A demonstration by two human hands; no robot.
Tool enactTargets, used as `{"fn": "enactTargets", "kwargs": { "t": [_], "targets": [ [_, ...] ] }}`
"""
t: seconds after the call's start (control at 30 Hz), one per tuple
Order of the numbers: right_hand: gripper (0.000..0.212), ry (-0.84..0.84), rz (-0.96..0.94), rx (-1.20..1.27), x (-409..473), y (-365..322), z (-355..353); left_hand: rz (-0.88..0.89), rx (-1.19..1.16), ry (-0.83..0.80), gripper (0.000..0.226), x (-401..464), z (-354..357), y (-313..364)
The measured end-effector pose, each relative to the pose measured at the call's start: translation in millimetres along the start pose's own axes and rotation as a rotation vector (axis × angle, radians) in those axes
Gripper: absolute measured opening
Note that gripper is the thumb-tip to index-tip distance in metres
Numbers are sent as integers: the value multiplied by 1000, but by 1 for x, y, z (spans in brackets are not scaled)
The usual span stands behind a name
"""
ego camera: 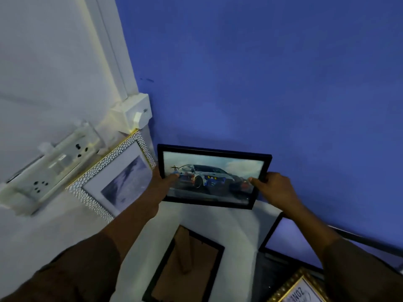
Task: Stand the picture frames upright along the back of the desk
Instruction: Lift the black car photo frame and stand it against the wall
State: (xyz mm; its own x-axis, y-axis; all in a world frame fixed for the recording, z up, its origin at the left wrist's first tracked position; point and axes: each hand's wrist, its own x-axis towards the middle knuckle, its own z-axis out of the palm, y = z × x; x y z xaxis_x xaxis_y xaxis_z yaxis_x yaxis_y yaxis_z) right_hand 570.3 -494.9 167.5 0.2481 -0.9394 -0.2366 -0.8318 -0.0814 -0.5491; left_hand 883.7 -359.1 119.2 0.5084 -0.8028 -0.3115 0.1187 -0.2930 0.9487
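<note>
Car-print frame (214, 176) held upright near the blue wall (272, 73) at the desk's back — left hand (162, 184) and right hand (273, 188) pinch opposite edges, steadying it; white pebbled frame (109, 182) already leans beside

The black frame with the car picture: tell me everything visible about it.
The car picture frame has a thin black rim and a glossy front over a photo of a white and blue race car. It is landscape, upright and slightly tilted, in front of the blue wall. The left hand and right hand grip its side edges.
</note>
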Motion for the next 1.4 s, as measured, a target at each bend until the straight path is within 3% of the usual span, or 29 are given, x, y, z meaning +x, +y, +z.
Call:
{"fn": "enactTargets", "kwargs": {
  "t": [0.17,0.3,0.43,0.5,0.63,0.77,0.93,1.2,1.4],
  "targets": [
    [49,-100,145,-115,40,-1,17,-159,23,-121,54,50,11,3],
    [55,-126,245,-102,60,2,28,-232,65,-188,79,82,17,-7],
    [57,-141,318,-94,75,9,34,-288,117,-225,79,104,29,-13],
    [58,-137,360,-76,81,15,36,-306,154,-252,91,114,33,-21],
    [54,-149,393,-75,91,23,43,-325,200,-248,72,132,44,-34],
    [49,-177,402,-30,90,29,48,-305,214,-258,80,138,51,-34],
    [47,-127,413,66,86,30,49,-294,194,-211,80,142,55,-41],
    [42,-47,362,212,74,24,43,-250,178,-173,60,130,63,-35],
    [55,85,383,272,75,23,38,-236,156,-170,66,128,64,-29]
  ]
}}
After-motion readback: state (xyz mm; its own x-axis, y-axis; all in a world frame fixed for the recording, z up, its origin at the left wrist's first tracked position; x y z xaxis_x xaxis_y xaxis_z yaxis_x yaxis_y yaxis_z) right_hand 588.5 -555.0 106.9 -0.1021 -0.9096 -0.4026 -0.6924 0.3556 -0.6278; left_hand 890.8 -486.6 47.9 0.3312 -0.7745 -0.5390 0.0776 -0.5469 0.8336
